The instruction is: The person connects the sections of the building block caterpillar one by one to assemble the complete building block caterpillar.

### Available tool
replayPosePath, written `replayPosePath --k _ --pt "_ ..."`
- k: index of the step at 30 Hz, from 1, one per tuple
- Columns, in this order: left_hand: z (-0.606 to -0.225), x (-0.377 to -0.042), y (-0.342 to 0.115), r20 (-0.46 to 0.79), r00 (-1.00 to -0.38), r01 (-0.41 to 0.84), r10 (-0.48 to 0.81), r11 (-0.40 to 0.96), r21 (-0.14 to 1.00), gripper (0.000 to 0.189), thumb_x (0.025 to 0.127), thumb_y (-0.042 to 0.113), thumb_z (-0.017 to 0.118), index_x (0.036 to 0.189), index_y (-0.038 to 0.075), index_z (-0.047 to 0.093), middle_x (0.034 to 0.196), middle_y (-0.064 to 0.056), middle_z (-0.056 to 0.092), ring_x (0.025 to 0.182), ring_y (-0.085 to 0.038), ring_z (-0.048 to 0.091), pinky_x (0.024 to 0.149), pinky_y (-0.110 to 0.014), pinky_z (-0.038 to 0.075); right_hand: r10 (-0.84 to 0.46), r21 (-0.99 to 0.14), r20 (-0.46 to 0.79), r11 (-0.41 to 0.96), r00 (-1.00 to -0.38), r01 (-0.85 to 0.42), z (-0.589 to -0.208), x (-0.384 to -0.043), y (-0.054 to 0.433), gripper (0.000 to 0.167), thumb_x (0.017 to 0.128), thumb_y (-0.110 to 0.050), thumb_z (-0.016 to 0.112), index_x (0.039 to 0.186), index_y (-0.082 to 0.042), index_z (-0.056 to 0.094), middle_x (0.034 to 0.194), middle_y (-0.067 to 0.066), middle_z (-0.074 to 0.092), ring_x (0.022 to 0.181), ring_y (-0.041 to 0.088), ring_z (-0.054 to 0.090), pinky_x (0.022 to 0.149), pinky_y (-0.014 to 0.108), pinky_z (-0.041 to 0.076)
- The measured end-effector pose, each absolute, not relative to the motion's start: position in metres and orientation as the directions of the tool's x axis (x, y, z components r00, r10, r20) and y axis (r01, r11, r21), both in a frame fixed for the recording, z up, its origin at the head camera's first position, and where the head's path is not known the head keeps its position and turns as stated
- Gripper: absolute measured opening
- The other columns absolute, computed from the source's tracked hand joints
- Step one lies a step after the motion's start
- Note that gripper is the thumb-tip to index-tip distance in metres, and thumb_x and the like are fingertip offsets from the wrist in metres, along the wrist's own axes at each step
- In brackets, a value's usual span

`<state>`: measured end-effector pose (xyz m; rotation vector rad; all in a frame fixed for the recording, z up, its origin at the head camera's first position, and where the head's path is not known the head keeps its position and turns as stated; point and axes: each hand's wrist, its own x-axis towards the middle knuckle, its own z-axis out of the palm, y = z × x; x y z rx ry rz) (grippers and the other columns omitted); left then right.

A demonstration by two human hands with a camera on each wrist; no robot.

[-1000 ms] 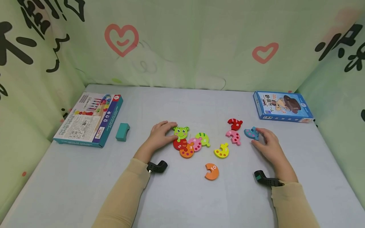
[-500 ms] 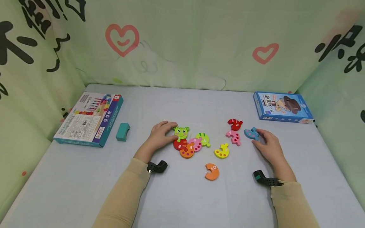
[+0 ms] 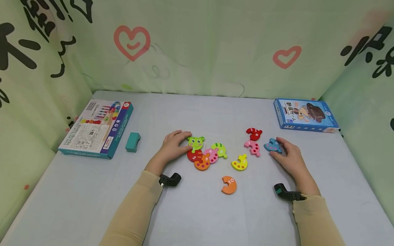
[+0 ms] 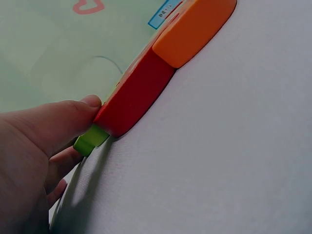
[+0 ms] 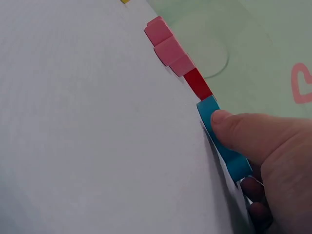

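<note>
My left hand (image 3: 173, 146) pinches the green frog-face puzzle piece (image 3: 196, 143) at its left side. Joined to that piece is a curving chain: a red piece marked 2 (image 3: 194, 156), an orange piece marked 3 (image 3: 201, 164), a pink piece marked 4 (image 3: 213, 155) and a green striped piece (image 3: 220, 150). On the right, my right hand (image 3: 290, 155) pinches a blue spotted puzzle piece (image 3: 272, 146) between thumb and fingers. The right wrist view has the thumb (image 5: 234, 127) on the blue piece's side; the other fingers are mostly hidden behind it.
Loose on the white table (image 3: 191, 212) lie a yellow piece (image 3: 239, 163), an orange piece marked 10 (image 3: 229, 185), a pink piece (image 3: 253, 148) and a red striped piece (image 3: 254, 134). A teal block (image 3: 133, 142) is near a left box (image 3: 95, 130); a blue box (image 3: 306, 115) lies back right.
The blue piece has turned a little in my right hand, and those fingers have shifted slightly around it. My left hand and its chain stay where they were.
</note>
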<state>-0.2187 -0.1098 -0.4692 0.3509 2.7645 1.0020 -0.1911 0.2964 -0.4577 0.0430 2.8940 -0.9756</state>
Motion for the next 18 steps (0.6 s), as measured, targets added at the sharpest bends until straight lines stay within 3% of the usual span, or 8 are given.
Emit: replayPosePath --k 6,12,18 --pt "-0.470 -0.219 -0.110 -0.090 -0.956 0.156 0.278 0.746 0.648 0.052 0.083 0.037 0.062 0.130 0.022 0.049 0.138 0.003 0.045 0.136 -0.021 0.023 0.111 -0.048 0.011 -0.009 -0.595 -0.103 0.802 -0.995 0.054 -0.457 -0.190 0.295 0.063 0.090 -0.035 0.052 0.141 -0.006 0.029 0.142 0.027 0.028 0.128 0.048 0.021 0.098 0.066 0.022" --pt "-0.470 -0.219 -0.109 -0.088 -0.957 0.155 0.275 0.747 0.646 0.052 0.083 0.037 0.062 0.130 0.022 0.049 0.138 0.003 0.045 0.135 -0.021 0.023 0.111 -0.049 0.011 0.003 -0.518 -0.102 0.854 -0.995 0.055 -0.462 -0.196 0.291 0.079 0.083 -0.048 0.057 0.141 -0.005 0.027 0.141 0.028 0.028 0.124 0.047 0.022 0.095 0.065 0.027" --pt "-0.469 -0.219 -0.109 -0.087 -0.957 0.155 0.276 0.743 0.651 0.051 0.083 0.037 0.062 0.130 0.022 0.049 0.138 0.003 0.045 0.135 -0.022 0.023 0.111 -0.049 0.011 0.013 -0.519 -0.092 0.853 -0.996 0.059 -0.458 -0.197 0.286 0.069 0.085 -0.043 0.057 0.137 -0.002 0.034 0.138 0.028 0.030 0.122 0.046 0.023 0.095 0.063 0.027"
